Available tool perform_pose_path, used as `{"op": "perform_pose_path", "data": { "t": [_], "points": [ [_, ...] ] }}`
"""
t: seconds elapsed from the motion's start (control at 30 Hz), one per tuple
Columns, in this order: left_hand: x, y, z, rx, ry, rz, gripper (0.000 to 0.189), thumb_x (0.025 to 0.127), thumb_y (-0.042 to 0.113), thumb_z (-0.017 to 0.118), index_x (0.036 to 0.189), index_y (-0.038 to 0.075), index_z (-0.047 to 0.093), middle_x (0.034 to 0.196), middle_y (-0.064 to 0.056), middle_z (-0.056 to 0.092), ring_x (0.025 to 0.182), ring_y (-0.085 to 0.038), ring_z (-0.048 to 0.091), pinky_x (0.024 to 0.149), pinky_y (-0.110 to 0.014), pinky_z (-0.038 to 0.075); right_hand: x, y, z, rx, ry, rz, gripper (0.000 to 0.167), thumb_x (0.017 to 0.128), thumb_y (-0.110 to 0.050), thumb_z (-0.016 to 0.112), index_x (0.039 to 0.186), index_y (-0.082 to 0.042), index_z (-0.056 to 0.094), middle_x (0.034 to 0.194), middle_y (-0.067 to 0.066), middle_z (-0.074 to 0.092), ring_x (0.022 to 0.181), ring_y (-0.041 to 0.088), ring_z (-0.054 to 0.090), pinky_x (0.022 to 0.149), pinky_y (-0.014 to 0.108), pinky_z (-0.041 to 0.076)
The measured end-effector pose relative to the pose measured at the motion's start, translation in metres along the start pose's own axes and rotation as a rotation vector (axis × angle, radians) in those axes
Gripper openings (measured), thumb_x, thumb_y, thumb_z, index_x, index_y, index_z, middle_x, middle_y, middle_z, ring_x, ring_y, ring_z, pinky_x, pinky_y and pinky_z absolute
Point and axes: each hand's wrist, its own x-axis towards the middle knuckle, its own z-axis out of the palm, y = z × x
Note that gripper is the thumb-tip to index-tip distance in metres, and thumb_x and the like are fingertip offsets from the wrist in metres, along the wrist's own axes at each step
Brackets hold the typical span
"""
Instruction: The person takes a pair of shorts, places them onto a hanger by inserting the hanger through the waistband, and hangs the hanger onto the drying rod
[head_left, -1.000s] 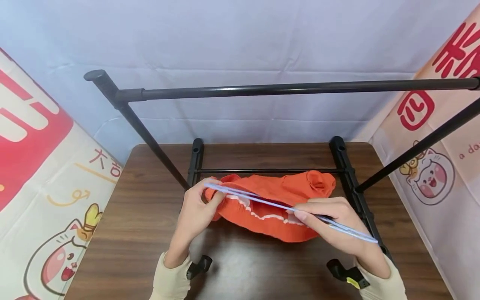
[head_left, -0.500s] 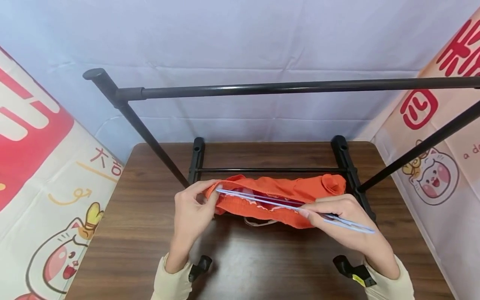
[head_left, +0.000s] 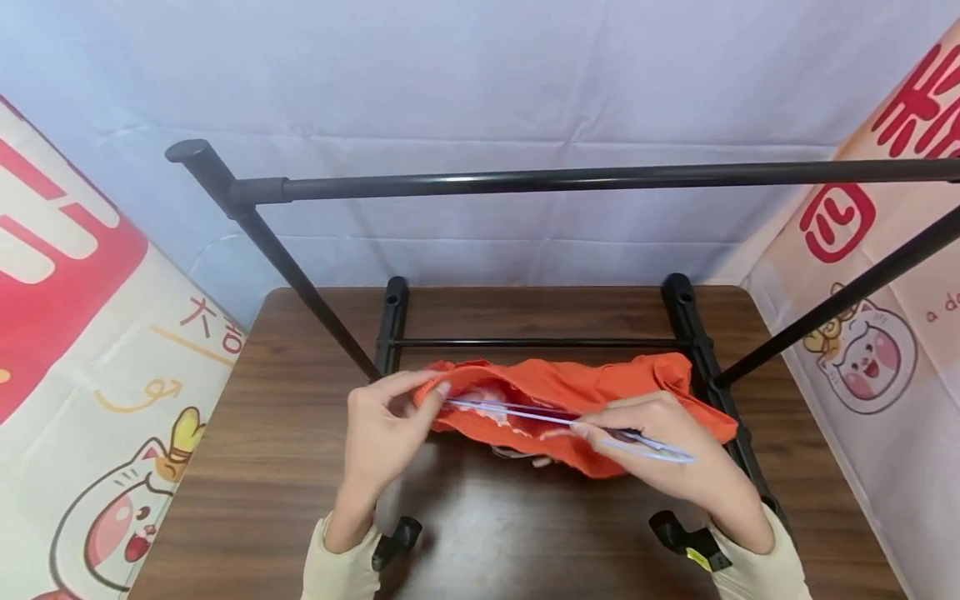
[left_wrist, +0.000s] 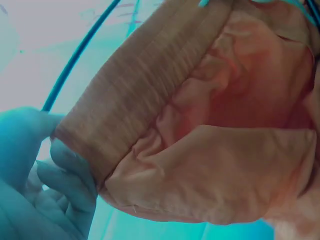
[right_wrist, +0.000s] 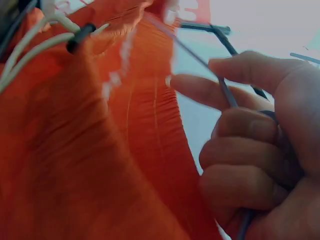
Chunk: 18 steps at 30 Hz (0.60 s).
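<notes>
In the head view, orange drawstring pants (head_left: 615,379) lie bunched with the waistband opening toward me; leg length is hidden. My left hand (head_left: 386,433) pinches the left end of the waistband (left_wrist: 125,95), thumb on the inside. A thin pale-blue clothes hanger (head_left: 517,411) lies slantwise across the opening. Its left end is at my left thumb; whether the waistband is hooked on it I cannot tell. My right hand (head_left: 663,442) grips the hanger, fingers curled round it in the right wrist view. A cream drawstring with a dark toggle (right_wrist: 80,37) hangs at the waistband's front.
A black rack stands on the brown wooden table (head_left: 247,467). Its top bar (head_left: 562,177) runs above and beyond my hands, and a thin lower bar (head_left: 525,342) lies behind the pants. The rack's feet (head_left: 678,292) flank the cloth. Printed sheets hang on both sides.
The hanger has shifted left relative to the pants, and its left end has gone from above my left fingers into the waistband opening. My right hand has moved slightly left with it.
</notes>
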Motion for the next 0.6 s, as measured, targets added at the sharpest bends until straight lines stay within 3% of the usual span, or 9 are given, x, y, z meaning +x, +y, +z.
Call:
{"op": "perform_pose_path", "data": {
  "t": [0.13, 0.27, 0.37, 0.47, 0.53, 0.6],
  "points": [
    [-0.008, 0.011, 0.011, 0.086, -0.165, 0.122, 0.016, 0.090, 0.023, 0.085, 0.106, 0.019, 0.083, 0.085, 0.006, 0.075, 0.054, 0.001, 0.051, 0.048, -0.016, 0.044, 0.003, 0.000, 0.010, 0.003, -0.022, -0.022, 0.017, 0.099, -0.016, 0.073, 0.112, -0.022, 0.083, 0.095, -0.011, 0.080, 0.069, -0.008, 0.057, 0.059, 0.017, 0.048],
    [-0.011, 0.019, 0.006, 0.263, -0.288, 0.227, 0.051, 0.083, 0.052, 0.087, 0.124, 0.023, 0.078, 0.106, 0.009, 0.075, 0.067, -0.001, 0.057, 0.058, -0.017, 0.047, 0.003, 0.000, 0.010, 0.061, 0.001, -0.008, 0.018, 0.097, -0.016, 0.076, 0.111, -0.022, 0.083, 0.100, -0.012, 0.081, 0.076, -0.005, 0.066, 0.063, 0.020, 0.054],
    [-0.009, 0.019, -0.006, 0.430, -0.337, 0.339, 0.079, 0.071, 0.067, 0.089, 0.136, 0.026, 0.071, 0.121, 0.006, 0.070, 0.093, -0.010, 0.057, 0.073, -0.024, 0.049, 0.002, 0.000, 0.005, 0.120, 0.031, -0.013, 0.017, 0.094, -0.011, 0.079, 0.106, -0.023, 0.083, 0.093, -0.013, 0.080, 0.069, -0.003, 0.063, 0.058, 0.019, 0.051],
    [-0.004, 0.014, -0.013, 0.519, -0.394, 0.449, 0.089, 0.069, 0.065, 0.091, 0.144, 0.026, 0.064, 0.137, 0.002, 0.065, 0.119, -0.021, 0.053, 0.095, -0.038, 0.048, 0.002, -0.001, 0.000, 0.163, 0.063, -0.022, 0.020, 0.090, -0.007, 0.081, 0.101, -0.023, 0.083, 0.084, -0.013, 0.077, 0.059, -0.001, 0.055, 0.051, 0.019, 0.045],
    [-0.002, 0.011, -0.011, 0.541, -0.446, 0.499, 0.083, 0.077, 0.056, 0.090, 0.147, 0.022, 0.060, 0.141, 0.001, 0.064, 0.127, -0.025, 0.055, 0.105, -0.042, 0.047, 0.003, -0.002, -0.002, 0.176, 0.080, -0.016, 0.021, 0.089, -0.005, 0.082, 0.100, -0.023, 0.083, 0.083, -0.012, 0.077, 0.058, -0.001, 0.055, 0.049, 0.019, 0.044],
    [-0.003, 0.007, -0.004, 0.542, -0.475, 0.534, 0.073, 0.085, 0.046, 0.087, 0.145, 0.017, 0.058, 0.136, 0.001, 0.069, 0.126, -0.020, 0.063, 0.110, -0.041, 0.049, 0.004, -0.004, -0.001, 0.186, 0.081, -0.023, 0.024, 0.088, -0.004, 0.083, 0.102, -0.024, 0.083, 0.085, -0.013, 0.078, 0.060, -0.001, 0.058, 0.050, 0.019, 0.045]
  ]
}}
